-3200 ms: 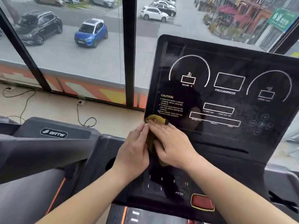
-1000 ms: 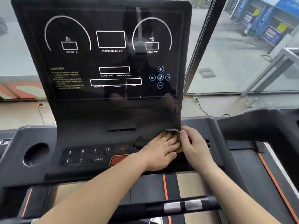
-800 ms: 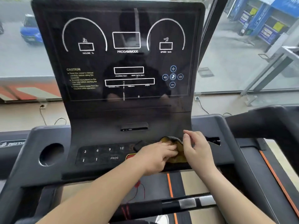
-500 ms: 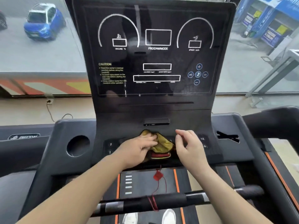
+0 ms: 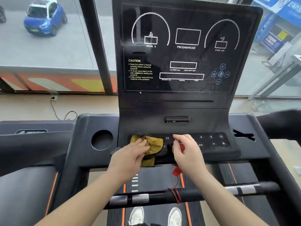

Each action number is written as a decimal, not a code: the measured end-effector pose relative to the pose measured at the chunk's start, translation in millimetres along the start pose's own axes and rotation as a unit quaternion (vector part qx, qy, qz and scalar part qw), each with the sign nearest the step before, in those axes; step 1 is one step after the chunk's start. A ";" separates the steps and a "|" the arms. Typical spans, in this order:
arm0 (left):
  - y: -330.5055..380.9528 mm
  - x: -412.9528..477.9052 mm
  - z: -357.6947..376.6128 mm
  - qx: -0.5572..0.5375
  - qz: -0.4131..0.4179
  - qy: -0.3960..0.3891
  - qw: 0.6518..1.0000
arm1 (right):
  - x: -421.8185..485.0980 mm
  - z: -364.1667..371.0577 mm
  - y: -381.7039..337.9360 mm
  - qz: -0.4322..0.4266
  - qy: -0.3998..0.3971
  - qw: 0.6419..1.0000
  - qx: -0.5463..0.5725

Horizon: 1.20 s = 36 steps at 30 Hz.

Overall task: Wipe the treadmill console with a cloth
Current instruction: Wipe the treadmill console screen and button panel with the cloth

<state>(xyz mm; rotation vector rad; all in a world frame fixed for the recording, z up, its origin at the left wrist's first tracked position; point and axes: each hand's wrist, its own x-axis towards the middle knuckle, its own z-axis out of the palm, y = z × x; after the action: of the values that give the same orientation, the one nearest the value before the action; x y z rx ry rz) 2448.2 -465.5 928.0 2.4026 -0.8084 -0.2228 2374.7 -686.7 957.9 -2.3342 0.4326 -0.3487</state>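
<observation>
Facing a street-side window (image 5: 48,54), the black treadmill console (image 5: 179,110) stands just ahead of both hands. The left hand (image 5: 130,154) grips the bunched yellow cloth (image 5: 155,144) against the keypad (image 5: 211,141) — the right hand (image 5: 187,152), beside it, curls loosely over a red key (image 5: 181,148); whether it holds it cannot be told.

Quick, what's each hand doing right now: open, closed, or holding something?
Left hand: grips the yellow cloth.
Right hand: curled over the red safety key; grip cannot be told.
</observation>
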 end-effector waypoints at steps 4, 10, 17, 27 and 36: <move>19.3 -6.3 9.2 -0.056 -0.024 0.019 0.998 | -15.5 -1.2 -5.1 0.028 0.007 0.999 0.032; 97.2 16.3 -5.3 -0.312 -0.085 -0.016 0.946 | -45.2 -47.2 -0.8 0.122 0.020 0.988 0.089; 224.1 -12.3 41.5 -0.410 0.050 -0.145 0.899 | -103.3 -131.7 33.1 0.300 0.107 0.896 0.310; 392.9 -73.4 168.2 -0.362 0.070 -0.291 0.883 | -290.8 -290.3 111.8 0.325 0.178 0.886 0.278; 580.1 -198.9 281.1 -0.264 0.186 -0.435 0.841 | -522.4 -418.5 209.0 0.412 0.339 0.832 0.150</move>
<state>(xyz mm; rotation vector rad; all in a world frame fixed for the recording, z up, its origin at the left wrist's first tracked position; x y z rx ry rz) 1906.8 -854.4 1031.3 1.5097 -1.3579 -1.2529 1704.1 -874.6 1039.4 -1.4554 1.5324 -0.7370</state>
